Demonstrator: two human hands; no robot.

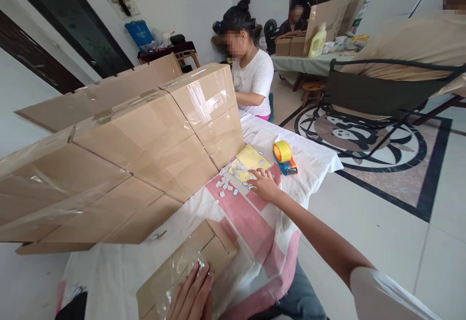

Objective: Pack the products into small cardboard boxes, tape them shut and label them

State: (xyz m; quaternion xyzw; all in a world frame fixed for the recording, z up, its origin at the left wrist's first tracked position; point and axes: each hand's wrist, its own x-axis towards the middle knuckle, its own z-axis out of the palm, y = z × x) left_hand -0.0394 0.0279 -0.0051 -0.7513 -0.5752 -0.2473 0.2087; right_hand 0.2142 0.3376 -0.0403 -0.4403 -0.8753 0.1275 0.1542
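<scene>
Overall, one cloth-draped bench (306, 150) takes up the middle, its white cover carrying large pink patches. Along its left side stands one stack of cardboard boxes (145, 143), at least six of them, bound with clear tape; the full number cannot be told. Behind the stack leans one long cardboard sheet (120, 87). One dark-backed chair (367, 89) stands on the patterned floor (349, 130) at right. Beyond the boxes sits one co-worker (253, 75) in a white shirt, with a band around the head; two more people show only partly, farther off

Near the front edge, one single box (214, 249) lies closed on the cloth, apart from the stack, with clear tape over its top. One yellow sheet (257, 157) lies flat, just beside the stack's near right corner. Of the two hands, the left hand (191, 293) rests flat on the single box, fingers long and side by side, and the right hand (265, 186) reaches over the sheet's near edge, fingers spread; contact with a piece cannot be told. One tape dispenser (286, 157), blue and orange with one yellow roll, sits right of the sheet. Smallest are the white pieces (225, 184), a dozen or more, scattered on the sheet and beside it
</scene>
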